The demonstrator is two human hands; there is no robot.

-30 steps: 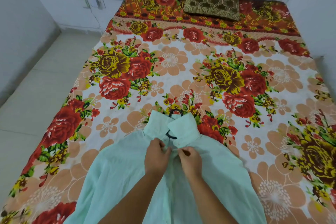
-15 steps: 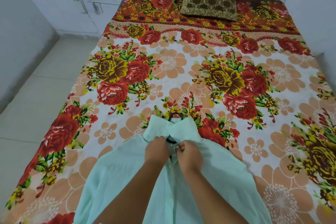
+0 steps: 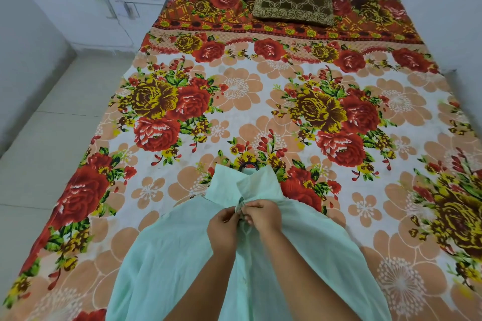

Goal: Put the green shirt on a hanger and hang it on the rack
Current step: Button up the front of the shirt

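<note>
Pinching shirt (image 3: 169, 255) front with left hand (image 3: 224, 225) and right hand (image 3: 264, 216), fingers curled on cloth just below collar (image 3: 226, 185). Lying on bed (image 3: 234, 101), running lengthwise from beyond fingertips back under wrists. Likely reaching next for hanger hook (image 3: 247, 163), just past fingertips, equally near either hand.

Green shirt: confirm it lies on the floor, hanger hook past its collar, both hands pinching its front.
Wrong: the head view shows the green shirt on the bed instead. The hanger hook does poke past its collar; left hand and right hand pinch its front.
</note>
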